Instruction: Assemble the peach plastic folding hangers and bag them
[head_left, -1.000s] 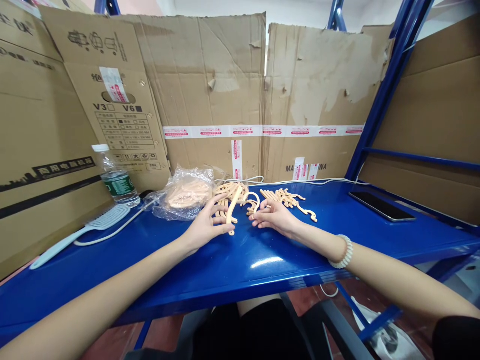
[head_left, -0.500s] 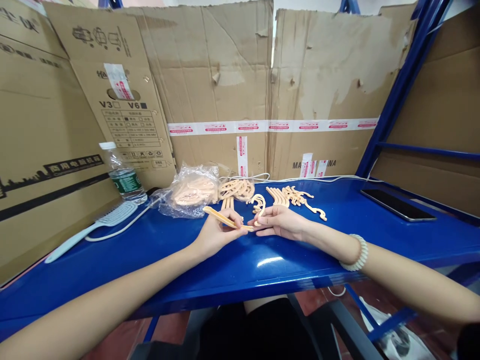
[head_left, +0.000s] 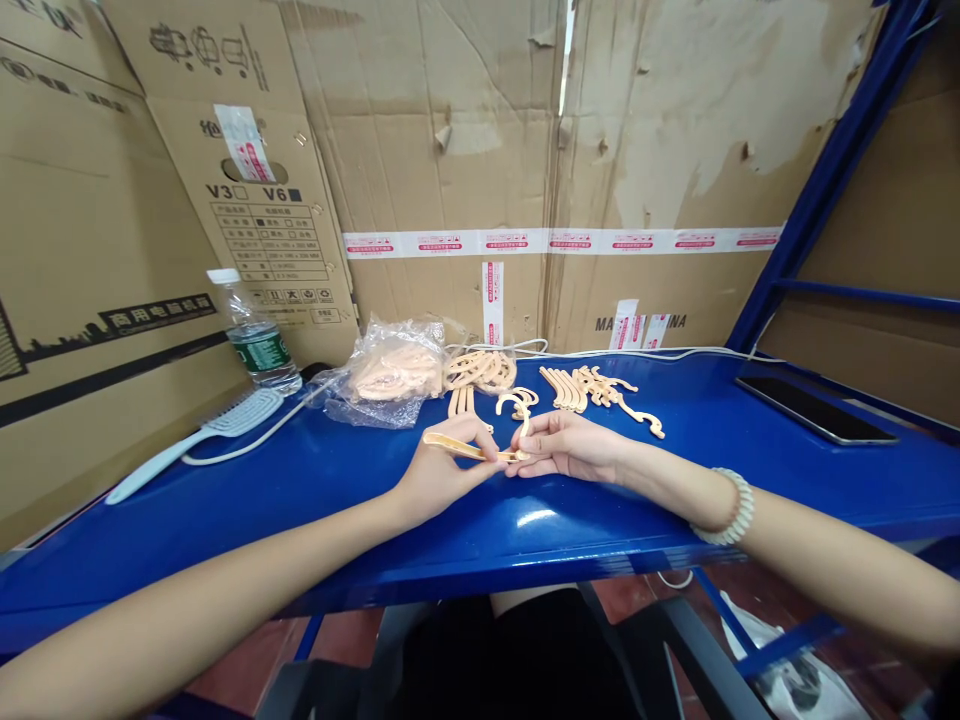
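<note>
My left hand [head_left: 442, 478] pinches a pale, beige plastic hanger arm [head_left: 459, 447], a slightly bent strip pointing right. My right hand [head_left: 568, 446] has its thumb and fingers closed on a matching hanger hook [head_left: 524, 422], curved end up. The hook's lower end meets the arm's right tip between my fingertips; whether the two are joined I cannot tell. Just behind my hands lie a few more hanger arms [head_left: 460, 403] and loose hooks. Farther right are a row of arms [head_left: 561, 389] and a heap of hooks [head_left: 596, 387].
A clear plastic bag of beige parts [head_left: 395, 372] sits at the back beside a looped pile [head_left: 486, 370]. Leftward stand a water bottle [head_left: 262, 345] and a pale blue hairbrush [head_left: 217, 420]. A dark phone [head_left: 814, 408] lies right. Cardboard [head_left: 450, 180] walls the blue table [head_left: 360, 540].
The hook in my right hand has come against the tip of the hanger arm and stands more upright. The view has shifted slightly.
</note>
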